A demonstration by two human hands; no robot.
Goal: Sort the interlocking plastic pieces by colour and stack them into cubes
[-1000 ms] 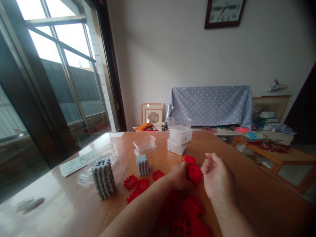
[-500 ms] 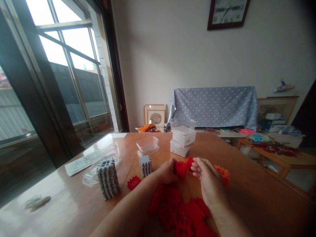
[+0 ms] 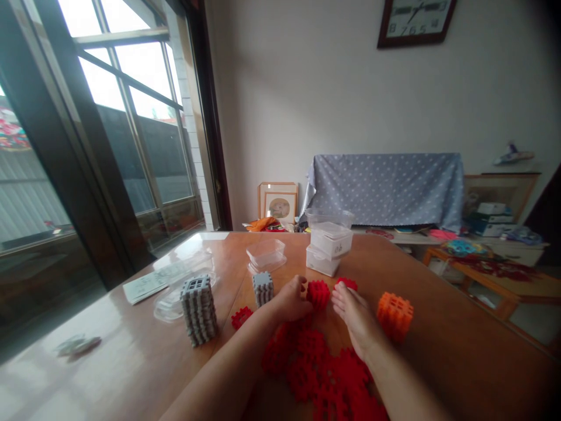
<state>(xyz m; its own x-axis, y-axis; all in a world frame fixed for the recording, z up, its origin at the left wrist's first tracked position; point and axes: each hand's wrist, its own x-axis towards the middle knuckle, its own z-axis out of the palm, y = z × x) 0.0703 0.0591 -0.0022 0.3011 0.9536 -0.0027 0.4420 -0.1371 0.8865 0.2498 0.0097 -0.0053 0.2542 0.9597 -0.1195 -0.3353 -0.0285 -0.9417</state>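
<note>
A short stack of red interlocking plastic tiles [image 3: 318, 294] stands on the table between my hands. My left hand [image 3: 289, 299] is at its left side, fingers curved and apart, with a gap showing between finger and thumb. My right hand [image 3: 354, 316] has its fingers stretched out flat against or just beside another red piece [image 3: 347, 283], which it partly hides. Loose red tiles [image 3: 324, 368] lie in a heap below and between my forearms. A single red tile [image 3: 241, 317] rests left of my left forearm.
To the left stand a tall grey tile stack [image 3: 198, 310] and a smaller grey stack [image 3: 263, 288]. An orange stack [image 3: 395, 316] is on the right. Clear plastic trays [image 3: 265, 255], lidded boxes [image 3: 323, 260], papers [image 3: 146, 283] and a small packet [image 3: 78, 345] are on the table [image 3: 144, 374].
My hands have moved apart. The red stack held between them now stands on the table. My right hand's pinch has loosened into straight fingers, and the view has shifted slightly.
</note>
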